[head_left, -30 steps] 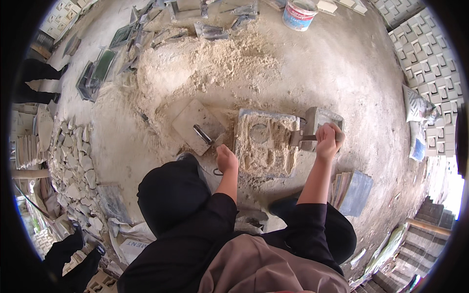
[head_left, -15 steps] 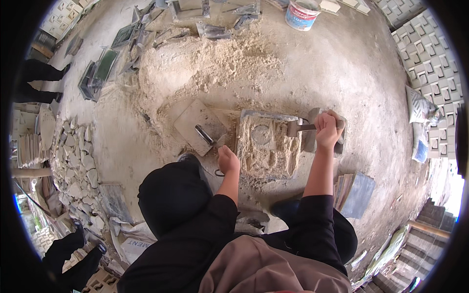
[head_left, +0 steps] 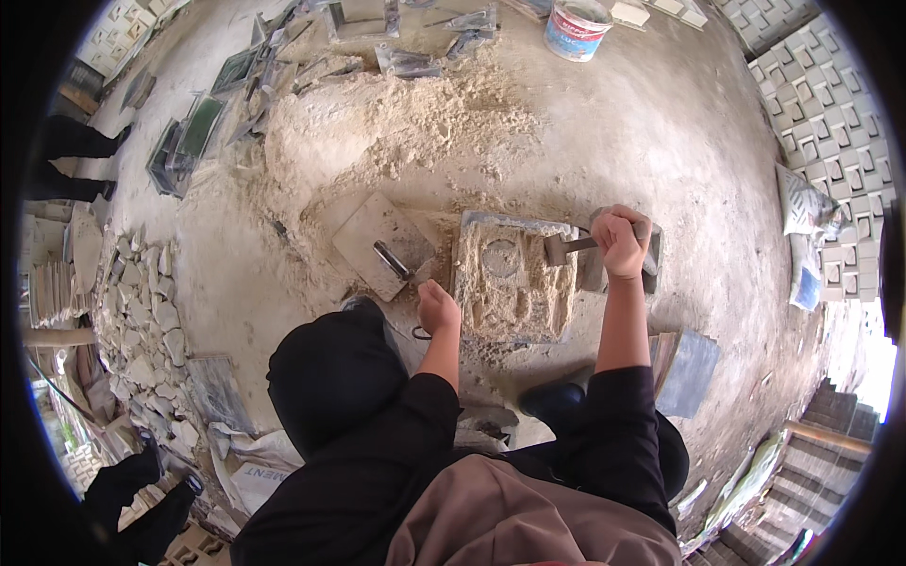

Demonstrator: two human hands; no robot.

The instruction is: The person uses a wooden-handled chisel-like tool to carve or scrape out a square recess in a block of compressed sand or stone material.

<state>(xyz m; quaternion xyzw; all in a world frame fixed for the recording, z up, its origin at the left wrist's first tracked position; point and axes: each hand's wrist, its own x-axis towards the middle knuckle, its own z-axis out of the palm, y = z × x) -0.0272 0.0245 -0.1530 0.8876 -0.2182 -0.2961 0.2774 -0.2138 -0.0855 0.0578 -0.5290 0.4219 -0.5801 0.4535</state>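
Observation:
My right hand [head_left: 621, 241] is closed round the handle of a hammer-like tool with a flat, brownish head [head_left: 555, 250]. That head rests at the right inner edge of a rectangular mould [head_left: 518, 220] packed with crumbly sand-coloured mix [head_left: 514, 307]. A round shape [head_left: 500, 258] shows in the mix near the far side. My left hand [head_left: 438, 308] is a fist left of the mould. A metal cylinder [head_left: 392, 259] lies over a square board [head_left: 363, 236], its end close to the fist. Below the fist a dark loop [head_left: 421, 333] sticks out; what the fingers hold is hidden.
Loose mix [head_left: 406, 123] spreads beyond the mould. A grey block [head_left: 595, 274] lies under my right hand. Metal frames [head_left: 193, 132] stand far left, a bucket [head_left: 577, 30] far right. Broken pieces [head_left: 142, 321] are piled left. Flat sheets [head_left: 687, 373] lie near right. Another person's legs [head_left: 80, 160] show at left.
The tool head has tilted and shifted slightly left at the mould's right side, with my right hand turning along. My left hand stays in its place. The whole view has shifted a little.

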